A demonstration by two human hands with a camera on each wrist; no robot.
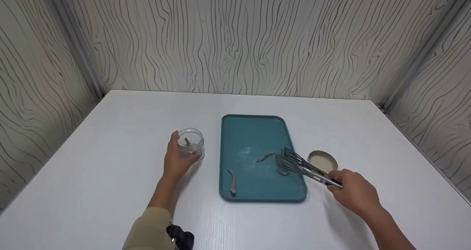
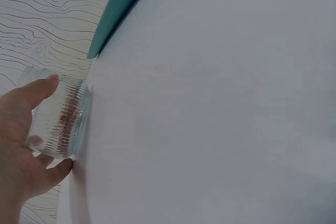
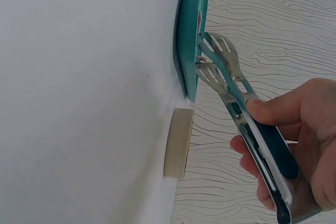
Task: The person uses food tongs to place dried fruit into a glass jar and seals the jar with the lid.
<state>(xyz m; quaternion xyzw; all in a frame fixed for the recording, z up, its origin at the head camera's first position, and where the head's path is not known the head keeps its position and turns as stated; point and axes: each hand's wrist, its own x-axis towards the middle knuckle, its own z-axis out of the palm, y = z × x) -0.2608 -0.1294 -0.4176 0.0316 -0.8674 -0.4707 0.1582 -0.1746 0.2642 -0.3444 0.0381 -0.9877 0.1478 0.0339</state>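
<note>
My left hand (image 1: 176, 162) grips a clear glass jar (image 1: 191, 137) standing left of the tray; a thin brownish piece (image 1: 188, 142) shows inside it. In the left wrist view the jar (image 2: 60, 119) has ribbed glass, with thumb and fingers around its side. My right hand (image 1: 355, 191) holds metal tongs (image 1: 307, 169) with dark handle inlays. The slotted tips of the tongs (image 3: 218, 59) are spread over the right side of the teal tray (image 1: 254, 132). On the tray lie a slender, shrivelled piece (image 1: 265, 157) near the tips and another (image 1: 232, 182) at the lower left.
A round beige lid (image 1: 323, 161) lies on the table right of the tray, close under the tongs. The white table (image 1: 110, 176) is bounded by wood-grain patterned panels (image 1: 228, 40) at the back and both sides.
</note>
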